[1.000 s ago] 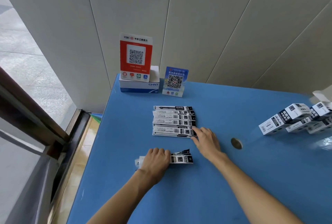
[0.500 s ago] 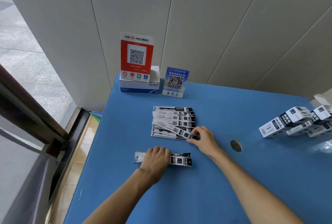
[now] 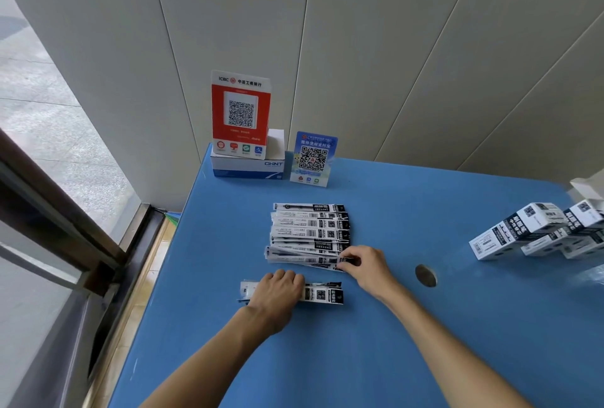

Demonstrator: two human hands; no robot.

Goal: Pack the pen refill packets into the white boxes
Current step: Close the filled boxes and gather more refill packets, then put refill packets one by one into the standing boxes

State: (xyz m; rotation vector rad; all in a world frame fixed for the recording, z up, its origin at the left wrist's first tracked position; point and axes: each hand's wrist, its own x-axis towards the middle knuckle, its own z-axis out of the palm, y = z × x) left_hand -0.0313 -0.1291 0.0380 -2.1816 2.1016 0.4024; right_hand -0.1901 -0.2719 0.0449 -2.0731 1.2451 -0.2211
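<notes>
**Two hands at the refill packets on the blue table**

Nearest to us, two bare forearms reach forward over the blue table (image 3: 376,358). We see the left hand (image 3: 277,293) lying knuckles-up across a small bundle of packets (image 3: 322,294) at the near middle of the table; its fingers are curled down over the bundle's far edge, holding it against the surface. The bundle's white end shows to the left of the hand and its black-printed end to the right.

Just beyond and to the right, the right hand (image 3: 366,265) has its fingers bent inward, thumb and fingertips pinching the right-hand end of the nearest packet (image 3: 300,257) in the spread pile of pen refill packets (image 3: 310,231). This packet lies slightly askew to the rest, its left end jutting past the pile's left edge. The pile sits near the table's centre, its packets overlapping one another in a row that runs away from us, each packet lying crosswise.

To the right of the right hand we note a round grey cable hole (image 3: 426,275) in the tabletop. Farther right, at the table's edge, stand the white boxes (image 3: 536,231), stacked closely and printed in black, well apart from the packets.

At the far edge, against the panelled wall (image 3: 392,48), we find a white and blue carton (image 3: 248,167) bearing a red QR code sign (image 3: 241,113), with a smaller blue QR code sign (image 3: 313,159) just beside it on the right. A window (image 3: 49,120) is to the left.
</notes>
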